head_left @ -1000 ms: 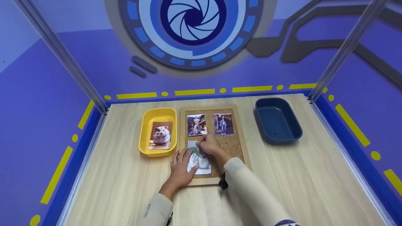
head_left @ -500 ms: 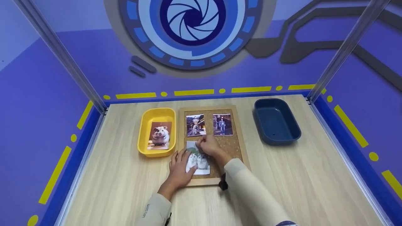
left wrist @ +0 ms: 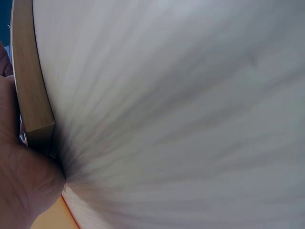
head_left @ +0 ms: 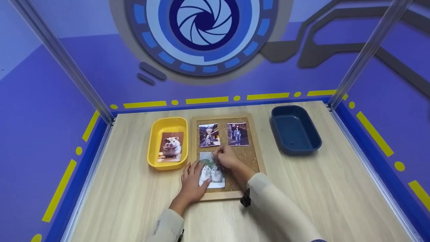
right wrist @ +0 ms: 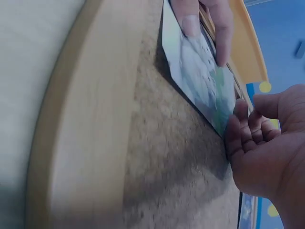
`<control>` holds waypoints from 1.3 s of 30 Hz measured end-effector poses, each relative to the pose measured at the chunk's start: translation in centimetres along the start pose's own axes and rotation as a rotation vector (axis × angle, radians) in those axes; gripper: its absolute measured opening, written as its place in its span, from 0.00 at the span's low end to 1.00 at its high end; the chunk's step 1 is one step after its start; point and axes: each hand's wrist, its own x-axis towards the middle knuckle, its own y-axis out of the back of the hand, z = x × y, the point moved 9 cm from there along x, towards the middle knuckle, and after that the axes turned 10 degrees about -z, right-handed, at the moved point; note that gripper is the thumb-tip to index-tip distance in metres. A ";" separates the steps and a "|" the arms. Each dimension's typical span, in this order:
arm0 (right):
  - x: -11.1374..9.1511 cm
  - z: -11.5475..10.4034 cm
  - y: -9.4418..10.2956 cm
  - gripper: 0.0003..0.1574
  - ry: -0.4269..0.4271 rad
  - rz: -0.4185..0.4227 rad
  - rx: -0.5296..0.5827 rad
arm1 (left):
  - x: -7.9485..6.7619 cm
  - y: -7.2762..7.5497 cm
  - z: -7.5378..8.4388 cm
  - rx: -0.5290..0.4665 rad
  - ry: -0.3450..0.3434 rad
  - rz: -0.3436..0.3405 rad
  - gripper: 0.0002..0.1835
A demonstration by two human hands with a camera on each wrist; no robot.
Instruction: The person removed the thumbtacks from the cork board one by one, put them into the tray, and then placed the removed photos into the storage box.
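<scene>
A photo print of two white hamsters (head_left: pixel 212 175) lies on the lower left of the wood-framed corkboard (head_left: pixel 249 155). My left hand (head_left: pixel 192 182) rests along its left side, fingers spread and thumb on the lower part. My right hand (head_left: pixel 229 157) has its fingers curled at the photo's top right. In the right wrist view, the curled right fingertips (right wrist: pixel 234 126) lie right beside the photo's edge, thumb bent over; I cannot tell whether something small is between them. Two photos of people, one left (head_left: pixel 209 135) and one right (head_left: pixel 238 134), are on the board's upper half.
Left of the board stands a yellow tray (head_left: pixel 151 148) holding a hamster photo (head_left: pixel 171 147) on a brown background. A dark blue tray (head_left: pixel 295 131) sits at the back right. Purple panels enclose the wooden table (head_left: pixel 121 188) at the back and sides.
My right hand has shifted slightly right at the photo's top edge, and its sleeve has moved right too. The left hand stays on the photo. The head view has tilted slightly.
</scene>
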 end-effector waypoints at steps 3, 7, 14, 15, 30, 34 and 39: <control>-0.7 -0.1 1.1 0.07 -0.004 0.023 -0.024 | -0.1 -0.1 0.0 -0.015 -0.016 0.026 0.37; -1.9 -0.5 3.3 0.07 0.027 0.063 -0.026 | -0.2 0.0 0.0 -0.034 -0.041 0.057 0.37; -5.0 -1.5 9.3 0.09 0.087 0.181 -0.144 | -0.2 -0.2 -0.1 -0.041 -0.038 0.032 0.37; -5.5 -1.6 10.3 0.09 0.088 0.201 -0.160 | -0.1 -0.3 -0.3 -0.042 -0.028 0.026 0.37; -12.3 -0.5 24.1 0.06 0.119 0.432 -0.411 | -0.1 -0.1 0.1 -0.014 -0.052 0.039 0.38; -13.3 0.8 26.8 0.08 0.067 0.473 -0.421 | -0.1 0.2 0.1 -0.021 -0.058 0.056 0.37; -13.8 2.0 28.9 0.07 0.015 0.507 -0.412 | -0.2 0.3 0.2 -0.016 -0.044 0.036 0.37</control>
